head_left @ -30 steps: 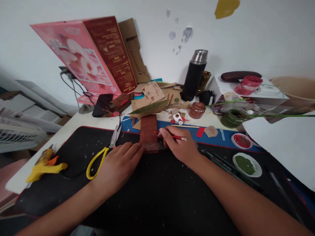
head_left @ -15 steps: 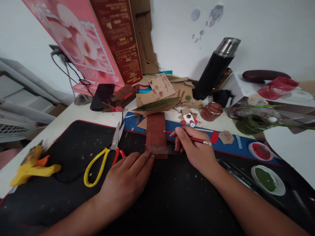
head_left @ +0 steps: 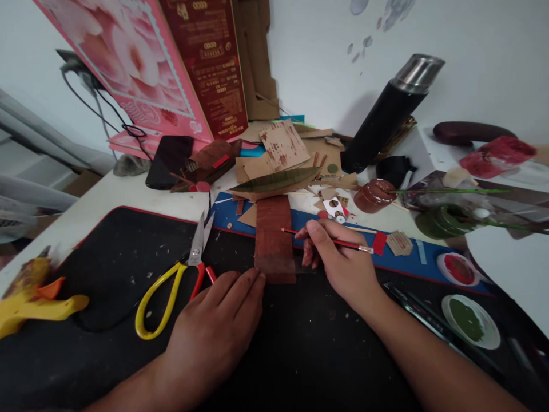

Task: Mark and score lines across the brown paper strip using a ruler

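Note:
A brown painted strip (head_left: 275, 240), seemingly card, lies upright in the middle of the black mat. Across its lower part runs a see-through flat piece (head_left: 305, 267), perhaps a ruler; its outline is faint. My left hand (head_left: 218, 323) rests palm down, fingers stretched, with its fingertips on the strip's lower left edge. In my right hand (head_left: 343, 257) is a red pencil (head_left: 343, 244), pinched between thumb and fingers. The pencil's point is over the strip's right half; whether it touches is too small to tell. Scissors (head_left: 196, 254) with yellow and red handles lie open left of the strip.
A yellow glue gun (head_left: 38, 300) lies at the left. Behind the strip are cardboard scraps (head_left: 285, 143) and a long green leaf shape (head_left: 274, 181). A black flask (head_left: 388, 117) leans back right, near a brown paint jar (head_left: 374, 195). Green paint (head_left: 469, 320) sits in a dish at right.
The view has shifted slightly, so side objects sit farther outward. The pencil's point is a little farther left over the brown strip. My left hand keeps its place at the strip's edge.

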A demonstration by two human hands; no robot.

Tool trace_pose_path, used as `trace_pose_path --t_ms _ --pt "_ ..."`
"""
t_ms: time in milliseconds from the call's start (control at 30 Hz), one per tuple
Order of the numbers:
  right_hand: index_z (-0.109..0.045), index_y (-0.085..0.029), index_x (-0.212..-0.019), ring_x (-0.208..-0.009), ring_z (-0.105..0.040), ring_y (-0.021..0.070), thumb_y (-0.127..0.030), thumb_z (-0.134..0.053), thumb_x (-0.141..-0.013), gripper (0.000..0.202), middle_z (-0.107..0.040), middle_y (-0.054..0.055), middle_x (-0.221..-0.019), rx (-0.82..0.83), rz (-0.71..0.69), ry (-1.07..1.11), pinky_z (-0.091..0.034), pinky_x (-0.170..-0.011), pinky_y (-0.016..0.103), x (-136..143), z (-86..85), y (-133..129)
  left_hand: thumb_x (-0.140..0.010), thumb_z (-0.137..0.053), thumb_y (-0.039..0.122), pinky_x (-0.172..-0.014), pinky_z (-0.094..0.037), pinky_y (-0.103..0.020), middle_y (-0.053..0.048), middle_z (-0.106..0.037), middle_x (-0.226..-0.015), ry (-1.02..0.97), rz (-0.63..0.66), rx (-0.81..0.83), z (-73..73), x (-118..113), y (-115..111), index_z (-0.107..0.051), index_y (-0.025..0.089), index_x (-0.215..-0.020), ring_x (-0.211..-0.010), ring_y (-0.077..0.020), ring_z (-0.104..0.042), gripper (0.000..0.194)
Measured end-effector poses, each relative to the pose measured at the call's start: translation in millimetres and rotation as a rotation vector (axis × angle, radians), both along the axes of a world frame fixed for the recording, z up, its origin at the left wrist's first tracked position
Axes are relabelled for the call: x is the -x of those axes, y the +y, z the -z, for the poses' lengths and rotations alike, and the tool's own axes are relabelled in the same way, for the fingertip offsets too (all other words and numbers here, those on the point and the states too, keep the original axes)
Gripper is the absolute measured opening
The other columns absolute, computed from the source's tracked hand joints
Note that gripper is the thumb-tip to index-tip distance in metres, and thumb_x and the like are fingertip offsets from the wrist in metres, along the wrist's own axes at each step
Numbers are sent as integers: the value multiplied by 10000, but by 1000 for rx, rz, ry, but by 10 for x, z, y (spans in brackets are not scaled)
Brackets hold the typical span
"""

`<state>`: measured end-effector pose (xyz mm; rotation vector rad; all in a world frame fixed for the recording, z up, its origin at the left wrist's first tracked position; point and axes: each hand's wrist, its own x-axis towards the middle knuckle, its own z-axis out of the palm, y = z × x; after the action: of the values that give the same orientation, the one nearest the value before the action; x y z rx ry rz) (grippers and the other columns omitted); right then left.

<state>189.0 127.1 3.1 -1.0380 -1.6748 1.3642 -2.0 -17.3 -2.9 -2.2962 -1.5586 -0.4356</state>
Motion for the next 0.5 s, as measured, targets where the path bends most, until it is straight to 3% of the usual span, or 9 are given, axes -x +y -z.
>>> trace_pose_path --t_ms 500 --pt "-735 -218 -863 -524 -634 115 -500 -568 -1048 376 -651 -21 -606 -12 -2 -47 -477 -498 251 20 18 1 -1023 -505 120 -795 -618 -400 -96 -786 -1167 -10 6 -6 -8 5 3 -752 95 -1113 -966 -266 -722 265"
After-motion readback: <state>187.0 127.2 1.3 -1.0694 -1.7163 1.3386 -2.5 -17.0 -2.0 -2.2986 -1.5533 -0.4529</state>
